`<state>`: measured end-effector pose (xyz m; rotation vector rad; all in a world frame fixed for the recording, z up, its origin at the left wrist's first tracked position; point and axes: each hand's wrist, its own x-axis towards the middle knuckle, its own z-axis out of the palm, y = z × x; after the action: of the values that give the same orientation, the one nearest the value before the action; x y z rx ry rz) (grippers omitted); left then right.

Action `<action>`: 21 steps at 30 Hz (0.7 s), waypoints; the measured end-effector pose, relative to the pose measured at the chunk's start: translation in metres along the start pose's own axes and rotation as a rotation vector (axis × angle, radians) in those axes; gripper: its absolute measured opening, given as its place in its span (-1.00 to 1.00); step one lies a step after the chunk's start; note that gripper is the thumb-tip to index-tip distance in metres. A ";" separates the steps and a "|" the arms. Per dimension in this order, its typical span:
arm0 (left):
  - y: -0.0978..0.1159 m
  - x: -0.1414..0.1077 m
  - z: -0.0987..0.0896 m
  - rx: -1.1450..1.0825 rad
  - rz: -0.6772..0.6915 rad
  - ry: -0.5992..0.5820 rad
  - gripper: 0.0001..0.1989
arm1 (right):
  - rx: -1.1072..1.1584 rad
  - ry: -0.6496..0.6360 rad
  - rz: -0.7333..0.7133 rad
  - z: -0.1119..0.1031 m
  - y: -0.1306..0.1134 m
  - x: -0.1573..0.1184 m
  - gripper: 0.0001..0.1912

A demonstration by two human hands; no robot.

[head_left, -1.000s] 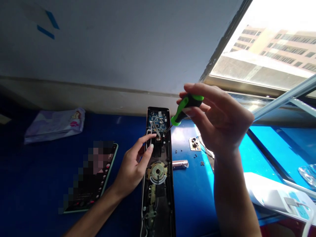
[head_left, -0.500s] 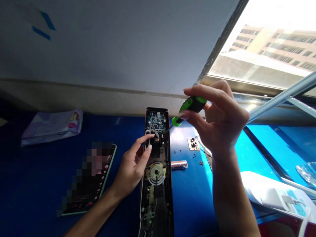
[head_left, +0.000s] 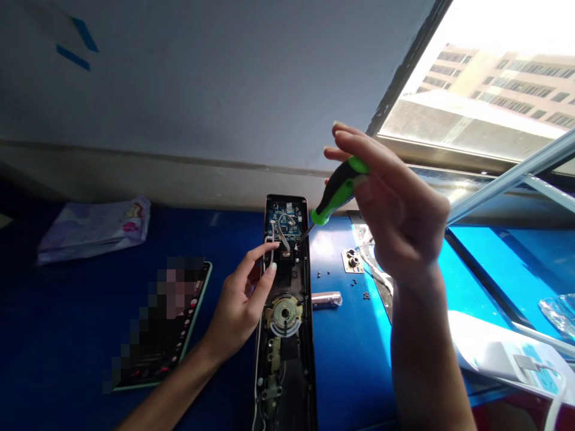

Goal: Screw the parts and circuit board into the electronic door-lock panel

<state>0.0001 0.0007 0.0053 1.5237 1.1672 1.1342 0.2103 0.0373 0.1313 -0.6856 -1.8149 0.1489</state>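
Observation:
A long black lock housing (head_left: 294,353) lies lengthwise before me, its inside facing up. At its far end sit a blue circuit board (head_left: 291,226) and a curved grey cable; a round metal disc (head_left: 286,315) is further down. My left hand (head_left: 240,305) is closed at the housing's left edge, thumb and index finger over the wires there. My right hand (head_left: 398,206) holds a green and black screwdriver (head_left: 338,190) between thumb and palm, with the other fingers stretched out past the handle. The tilted shaft reaches down to the housing's right side, just below the board; the tip's exact contact is hard to see.
On the blue table, small screws (head_left: 366,296), a little circuit part (head_left: 353,261) and a pinkish cylinder (head_left: 327,300) lie right of the housing. A phone (head_left: 179,335) and a tissue pack (head_left: 94,230) lie left. A white power strip (head_left: 498,353) stands at right.
My right hand has turned about the screwdriver handle, its fingers opening outward and the handle standing steeper. The left hand and the housing stay where they were.

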 end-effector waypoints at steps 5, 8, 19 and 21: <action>0.000 0.000 0.002 -0.068 0.000 -0.006 -0.58 | -0.076 0.124 -0.020 0.001 0.003 -0.003 -0.56; 0.000 -0.001 0.002 -0.063 -0.001 0.005 -0.58 | -0.131 0.166 -0.074 0.002 0.003 -0.002 -0.63; 0.002 -0.001 0.002 -0.083 -0.003 0.004 -0.57 | -0.140 0.193 -0.085 0.002 0.002 -0.001 -0.66; 0.002 0.000 0.002 -0.066 -0.002 0.014 -0.57 | -0.098 0.138 -0.021 0.001 -0.002 -0.001 -0.71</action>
<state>0.0026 -0.0004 0.0071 1.4659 1.1295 1.1721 0.2093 0.0358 0.1311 -0.7279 -1.7048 -0.0009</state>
